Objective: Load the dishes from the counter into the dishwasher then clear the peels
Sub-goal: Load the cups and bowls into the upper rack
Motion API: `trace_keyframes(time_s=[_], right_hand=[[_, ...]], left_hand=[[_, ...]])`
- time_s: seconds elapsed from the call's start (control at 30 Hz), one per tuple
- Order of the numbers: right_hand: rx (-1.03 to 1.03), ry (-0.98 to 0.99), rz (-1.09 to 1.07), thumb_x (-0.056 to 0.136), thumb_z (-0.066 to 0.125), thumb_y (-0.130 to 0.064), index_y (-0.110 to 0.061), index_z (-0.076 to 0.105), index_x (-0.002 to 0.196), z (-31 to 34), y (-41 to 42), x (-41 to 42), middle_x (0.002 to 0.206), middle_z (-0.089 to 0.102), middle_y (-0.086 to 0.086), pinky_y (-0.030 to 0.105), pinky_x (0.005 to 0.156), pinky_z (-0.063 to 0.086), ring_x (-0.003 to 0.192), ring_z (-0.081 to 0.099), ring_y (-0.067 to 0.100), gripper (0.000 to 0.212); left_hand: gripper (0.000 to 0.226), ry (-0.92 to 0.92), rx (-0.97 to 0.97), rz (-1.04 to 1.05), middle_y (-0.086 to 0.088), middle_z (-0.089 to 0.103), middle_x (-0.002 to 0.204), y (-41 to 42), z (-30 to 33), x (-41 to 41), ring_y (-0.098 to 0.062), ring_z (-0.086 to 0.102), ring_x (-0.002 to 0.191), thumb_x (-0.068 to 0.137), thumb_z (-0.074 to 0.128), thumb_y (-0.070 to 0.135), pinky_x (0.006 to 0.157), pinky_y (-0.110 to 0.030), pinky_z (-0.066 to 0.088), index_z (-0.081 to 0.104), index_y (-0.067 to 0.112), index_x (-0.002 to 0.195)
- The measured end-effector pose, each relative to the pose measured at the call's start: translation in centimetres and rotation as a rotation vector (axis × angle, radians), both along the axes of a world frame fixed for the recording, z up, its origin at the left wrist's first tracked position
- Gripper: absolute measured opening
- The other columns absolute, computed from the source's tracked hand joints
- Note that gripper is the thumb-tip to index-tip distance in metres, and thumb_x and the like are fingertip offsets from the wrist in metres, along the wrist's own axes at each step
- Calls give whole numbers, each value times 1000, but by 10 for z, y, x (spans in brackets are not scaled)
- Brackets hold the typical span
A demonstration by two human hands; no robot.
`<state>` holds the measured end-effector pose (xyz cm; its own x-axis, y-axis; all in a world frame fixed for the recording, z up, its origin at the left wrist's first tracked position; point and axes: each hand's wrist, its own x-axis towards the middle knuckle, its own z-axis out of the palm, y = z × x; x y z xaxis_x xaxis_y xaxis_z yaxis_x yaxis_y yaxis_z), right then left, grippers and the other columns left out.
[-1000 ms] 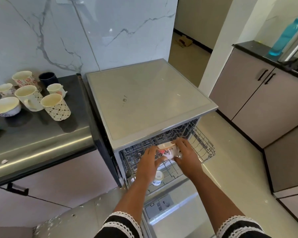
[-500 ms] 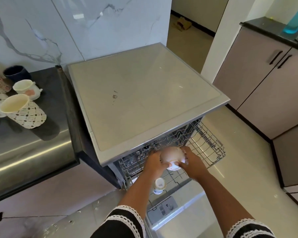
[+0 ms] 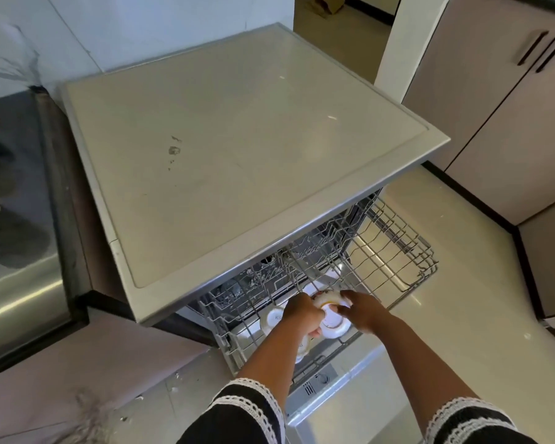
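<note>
While both hands reach into the pulled-out grey wire dishwasher rack (image 3: 394, 251), the left hand (image 3: 303, 317) and right hand (image 3: 361, 310) together grasp one upturned white ceramic cup (image 3: 329, 310); two more white cups (image 3: 271, 318) sit inverted beside it.

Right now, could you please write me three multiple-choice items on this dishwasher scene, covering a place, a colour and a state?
1. Where is the bowl being set?
A. the pulled-out rack
B. the dishwasher top
C. the floor

2. What colour are the sleeves?
A. red
B. black with white lace trim
C. plain yellow

3. How does the bowl sit?
A. upright
B. on its side
C. upside down

Key: 1 A, both hands, left hand and right hand, hold it over the wires; 2 B, the cuffs show it; 3 C, its foot ring faces up.
</note>
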<state>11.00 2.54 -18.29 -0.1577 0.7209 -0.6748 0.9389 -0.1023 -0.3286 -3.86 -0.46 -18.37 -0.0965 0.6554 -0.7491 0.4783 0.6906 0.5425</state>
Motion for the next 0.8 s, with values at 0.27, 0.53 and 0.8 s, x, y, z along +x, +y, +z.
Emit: trace_keyframes(time_s=[0.27,0.53,0.8], right_hand=[[-54,-93,-30,105,33,-41,-10,44,143,-21,2,-11,144,48,13,32,102,39,130,47,28,50],[-56,-129,-51,106,32,-16,-16,39,147,-29,2,-25,132,55,15,35,100,46,122,52,31,41],[-82,-157,-66,103,33,-46,-4,57,127,-29,2,-31,122,61,15,28,78,43,100,59,22,54]], left_hand=[[37,10,-133,16,-18,71,81,13,-17,3,-23,73,70,92,57,6,71,-36,61,49,-7,126],[35,-13,-178,39,-19,71,75,14,-29,0,-19,63,55,98,46,7,73,-33,60,45,-8,130],[42,-27,-172,53,-11,63,65,11,-31,0,-13,61,50,96,49,14,66,-29,61,45,-4,134]])
